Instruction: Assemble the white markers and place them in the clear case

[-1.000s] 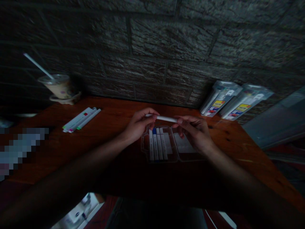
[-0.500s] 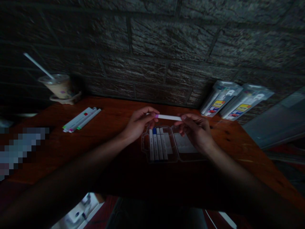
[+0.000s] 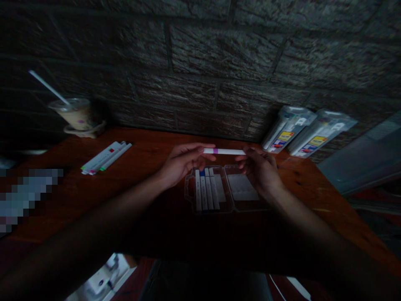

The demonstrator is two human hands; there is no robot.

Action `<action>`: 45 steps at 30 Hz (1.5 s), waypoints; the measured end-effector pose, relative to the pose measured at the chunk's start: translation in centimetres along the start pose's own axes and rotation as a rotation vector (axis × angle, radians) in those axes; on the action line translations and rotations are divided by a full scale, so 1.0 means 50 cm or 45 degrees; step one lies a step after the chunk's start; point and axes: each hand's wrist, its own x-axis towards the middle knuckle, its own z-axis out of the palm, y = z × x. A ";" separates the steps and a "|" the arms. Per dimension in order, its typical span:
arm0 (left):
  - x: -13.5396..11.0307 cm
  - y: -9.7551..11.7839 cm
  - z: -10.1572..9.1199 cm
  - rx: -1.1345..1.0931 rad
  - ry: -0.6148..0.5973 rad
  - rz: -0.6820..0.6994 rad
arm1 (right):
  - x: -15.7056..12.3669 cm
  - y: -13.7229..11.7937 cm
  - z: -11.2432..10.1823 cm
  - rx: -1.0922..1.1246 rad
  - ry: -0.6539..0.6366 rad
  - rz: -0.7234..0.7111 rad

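Observation:
Between my two hands a white marker (image 3: 230,151) with a purple band lies level above the table. My left hand (image 3: 184,164) pinches its left end, near the band, with thumb and fingers. The right end sits in the closed fingers of my right hand (image 3: 261,167). Below them is an open clear plastic case (image 3: 232,205). Several white markers (image 3: 206,190), one showing a blue part, lie side by side in its left half. My right hand covers part of the case's right half.
Several more markers (image 3: 106,156) lie at the left of the wooden table (image 3: 150,146). Behind them a drink cup (image 3: 77,115) with a straw stands in a holder. Two filled clear marker cases (image 3: 285,129) stand against the stone wall (image 3: 194,83) at the right.
The marker has shifted slightly right relative to my left fingers, so its purple band, earlier at the fingertips, now shows clear of them with white beyond it. Both hands still hold it.

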 end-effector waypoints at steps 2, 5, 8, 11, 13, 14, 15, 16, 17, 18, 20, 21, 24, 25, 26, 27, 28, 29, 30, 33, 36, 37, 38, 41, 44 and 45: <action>-0.001 0.001 0.000 -0.045 -0.044 -0.009 | 0.001 -0.001 -0.001 0.021 0.006 0.034; -0.002 0.000 0.001 -0.096 -0.080 -0.023 | 0.003 0.000 -0.003 0.039 -0.007 0.065; -0.003 0.000 0.001 -0.106 -0.086 -0.034 | 0.004 0.000 -0.003 0.069 -0.009 0.092; -0.004 0.002 0.003 -0.089 -0.101 -0.051 | 0.005 -0.001 -0.002 0.095 -0.003 0.116; -0.005 0.005 0.004 -0.064 -0.099 -0.070 | 0.005 -0.002 -0.002 0.095 0.005 0.116; -0.005 0.006 0.005 -0.048 -0.090 -0.082 | 0.006 -0.001 -0.002 0.086 0.010 0.108; -0.005 0.008 0.007 -0.028 -0.077 -0.095 | 0.006 -0.001 -0.003 0.070 0.017 0.093; -0.005 0.008 0.008 -0.008 -0.059 -0.106 | 0.006 0.000 -0.004 0.049 0.026 0.074; -0.004 0.009 0.010 0.011 -0.038 -0.116 | 0.007 0.001 -0.006 0.026 0.036 0.053; -0.003 0.008 0.011 0.029 -0.013 -0.122 | 0.007 0.002 -0.007 0.004 0.047 0.031; -0.001 0.004 0.011 0.057 0.044 -0.126 | 0.007 0.004 -0.009 -0.024 0.060 -0.006; 0.001 0.002 0.011 0.069 0.073 -0.127 | 0.007 0.004 -0.010 -0.030 0.063 -0.021; 0.005 -0.006 0.007 0.096 0.139 -0.109 | 0.003 0.004 -0.008 -0.023 0.056 -0.050; 0.006 -0.007 0.005 0.105 0.151 -0.096 | 0.002 0.004 -0.006 -0.014 0.051 -0.055; 0.006 -0.009 0.004 0.114 0.158 -0.082 | 0.000 0.004 -0.005 -0.005 0.048 -0.061; 0.007 -0.010 0.003 0.124 0.164 -0.067 | -0.001 0.003 -0.003 0.000 0.044 -0.067; 0.007 -0.011 0.002 0.137 0.167 -0.053 | -0.002 0.003 -0.002 0.000 0.043 -0.076; 0.008 -0.011 0.001 0.151 0.165 -0.044 | -0.003 0.003 -0.001 -0.007 0.043 -0.088; 0.008 -0.012 0.000 0.166 0.159 -0.036 | -0.003 0.003 -0.001 -0.022 0.043 -0.098; 0.007 -0.015 -0.004 0.220 0.134 -0.021 | -0.003 0.003 -0.003 -0.097 0.045 -0.106; 0.005 -0.018 -0.008 0.277 0.116 -0.027 | -0.002 0.003 -0.005 -0.135 0.047 -0.098; 0.005 -0.018 -0.009 0.285 0.114 -0.032 | -0.001 0.003 -0.005 -0.124 0.048 -0.096; 0.005 -0.018 -0.009 0.287 0.110 -0.035 | -0.001 0.003 -0.005 -0.109 0.049 -0.093; 0.006 -0.018 -0.008 0.280 0.119 -0.040 | -0.001 0.002 -0.003 -0.102 0.043 -0.094; 0.007 -0.016 -0.007 0.289 0.144 -0.044 | -0.004 0.002 -0.001 -0.148 0.016 -0.121; 0.007 -0.015 -0.006 0.291 0.154 -0.045 | -0.005 0.002 0.000 -0.152 0.007 -0.127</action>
